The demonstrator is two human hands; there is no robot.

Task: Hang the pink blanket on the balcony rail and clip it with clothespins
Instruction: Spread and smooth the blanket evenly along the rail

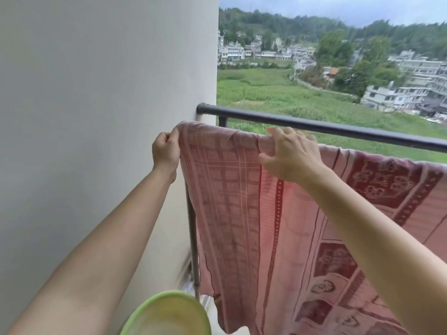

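Note:
The pink blanket (242, 201), woven with a check and flower pattern, hangs over a lower bar just inside the black balcony rail (338, 128). Its top edge runs from the wall out to the right. My left hand (167, 152) pinches the blanket's top left corner close to the wall. Further right, my right hand (290, 155) lies on the top edge with its fingers curled over a fold of cloth. No clothespin shows in either hand or on the blanket.
A white wall (96, 117) closes off the left side right up to the rail's end. A green plastic basin (167, 315) sits low below my arms. A thin grey upright pole (192, 238) stands by the wall. Beyond the rail lie fields and buildings far below.

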